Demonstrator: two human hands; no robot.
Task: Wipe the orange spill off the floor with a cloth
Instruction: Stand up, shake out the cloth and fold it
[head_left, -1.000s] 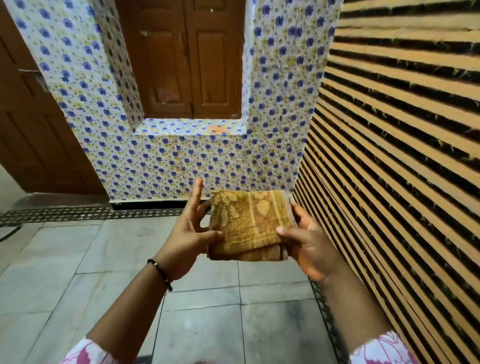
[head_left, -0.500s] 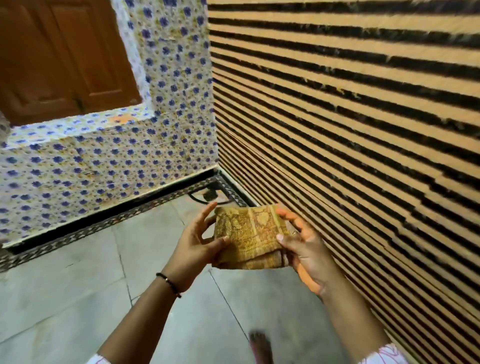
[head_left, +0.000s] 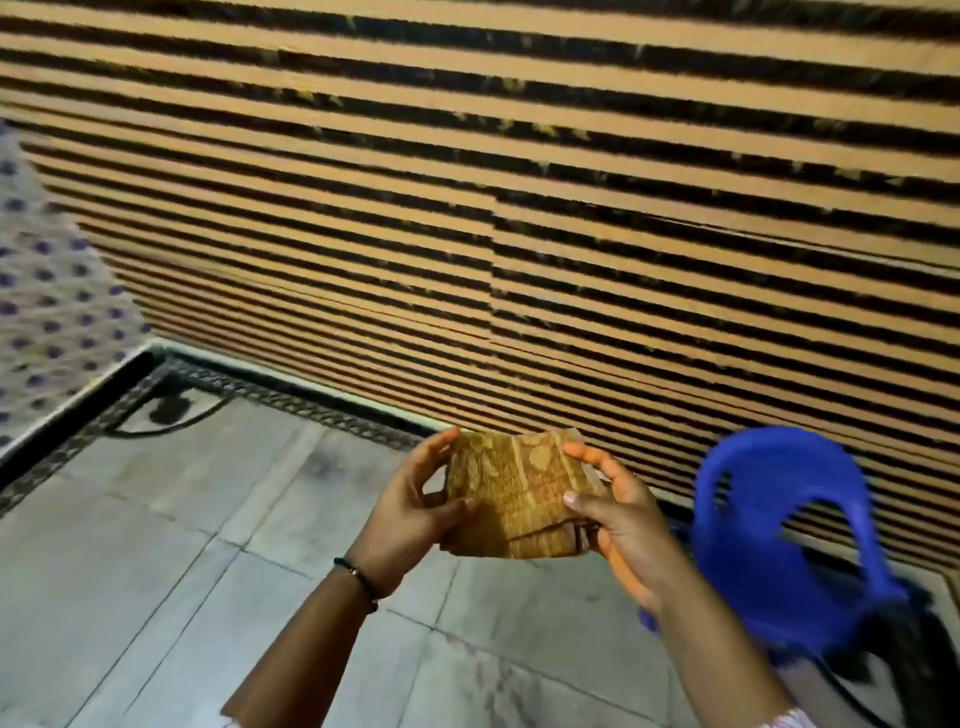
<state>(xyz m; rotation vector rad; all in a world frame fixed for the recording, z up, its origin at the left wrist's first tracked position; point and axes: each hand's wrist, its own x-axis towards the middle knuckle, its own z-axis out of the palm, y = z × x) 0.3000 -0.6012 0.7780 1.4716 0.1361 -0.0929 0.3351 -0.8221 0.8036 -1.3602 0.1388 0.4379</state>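
Observation:
A folded yellow-brown patterned cloth (head_left: 511, 493) is held up in front of me between both hands, above the floor. My left hand (head_left: 410, 512) grips its left edge, thumb in front and fingers behind; a dark bracelet circles that wrist. My right hand (head_left: 618, 512) holds the right edge the same way. The grey tiled floor (head_left: 171, 561) spreads below. No orange spill shows anywhere on it in this view.
A wall of orange and black stripes (head_left: 519, 208) fills the top. A blue plastic chair (head_left: 789, 540) stands at the right, close to my right forearm. A blue-flowered tiled wall (head_left: 47, 312) is at the left, with a dark patterned border strip (head_left: 291, 402) along the floor's edge.
My view has swung to the right: the wooden shutters and flowered wall slid out to the left, and the blue chair came into view. Both hands keep the same hold on the cloth.

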